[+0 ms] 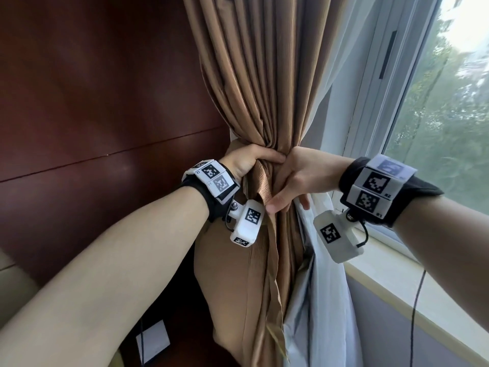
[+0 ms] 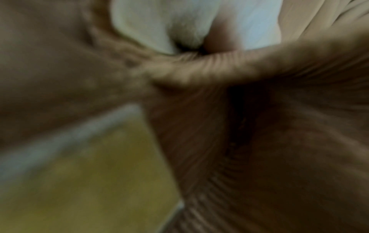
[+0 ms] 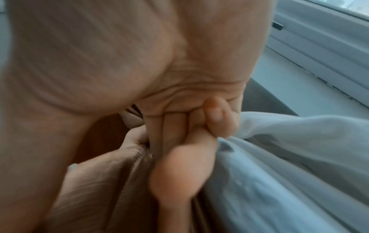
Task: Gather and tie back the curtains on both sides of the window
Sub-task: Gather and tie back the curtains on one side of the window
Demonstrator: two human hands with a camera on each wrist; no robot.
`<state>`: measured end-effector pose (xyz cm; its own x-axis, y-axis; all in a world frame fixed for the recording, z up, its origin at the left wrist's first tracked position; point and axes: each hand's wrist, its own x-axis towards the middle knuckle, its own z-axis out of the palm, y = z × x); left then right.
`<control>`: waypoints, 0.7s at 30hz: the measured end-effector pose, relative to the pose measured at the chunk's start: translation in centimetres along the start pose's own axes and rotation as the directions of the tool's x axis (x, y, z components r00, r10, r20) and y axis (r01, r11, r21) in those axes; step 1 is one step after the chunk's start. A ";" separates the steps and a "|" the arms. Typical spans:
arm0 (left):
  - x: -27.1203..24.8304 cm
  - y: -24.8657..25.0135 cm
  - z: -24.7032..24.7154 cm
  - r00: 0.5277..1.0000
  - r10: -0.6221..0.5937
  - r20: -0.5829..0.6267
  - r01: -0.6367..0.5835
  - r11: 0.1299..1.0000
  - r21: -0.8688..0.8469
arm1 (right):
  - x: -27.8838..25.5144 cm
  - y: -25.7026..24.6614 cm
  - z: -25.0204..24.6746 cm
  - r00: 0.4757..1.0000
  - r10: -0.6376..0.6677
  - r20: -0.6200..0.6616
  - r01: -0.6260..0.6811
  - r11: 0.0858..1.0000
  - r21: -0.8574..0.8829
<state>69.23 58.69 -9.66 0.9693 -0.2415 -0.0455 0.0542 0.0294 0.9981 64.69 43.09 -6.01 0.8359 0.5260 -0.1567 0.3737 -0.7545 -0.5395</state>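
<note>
Both hands are squeezing the curtain (image 1: 264, 102) into a waist beside the window (image 1: 436, 128): left hand (image 1: 247, 161) and right hand (image 1: 296, 176) fingers curling tight around it, keeping the folds bunched for tying

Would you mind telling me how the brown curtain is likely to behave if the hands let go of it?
The brown curtain is probably floppy: it pleats tightly where the left hand and right hand grip it. Released, it would likely spread. It looks fairly weighty, hanging straight.

Left wrist view blurring throughout, left hand (image 1: 247, 161) fingers hiding behind brown curtain (image 1: 254, 83), curtain top running off upper frame edge.
</note>
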 end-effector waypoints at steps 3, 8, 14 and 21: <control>-0.2 0.1 -0.1 0.999 -0.036 0.021 0.037 0.999 -0.015 | 0.1 -0.1 0.5 0.998 -0.016 -0.057 0.009 0.991 -0.134; -0.4 0.1 -0.1 1.000 -0.017 0.023 0.017 1.000 -0.005 | 0.1 0.8 0.8 0.989 -0.002 -0.146 -0.014 0.994 -0.109; 0.2 0.0 -0.3 1.000 -0.019 0.016 0.019 1.000 0.014 | -0.5 1.6 -0.4 0.998 -0.015 -0.066 0.021 0.996 0.089; 0.6 -0.2 -0.4 0.996 -0.077 0.044 0.076 0.997 0.019 | -1.2 3.1 -1.7 0.999 -0.042 -0.001 0.037 0.884 0.465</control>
<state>69.86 58.97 -9.92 0.9509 -0.2854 -0.1199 0.1230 -0.0070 0.9924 65.54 39.45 -6.09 0.8200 0.5566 -0.1334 0.1746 -0.4653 -0.8678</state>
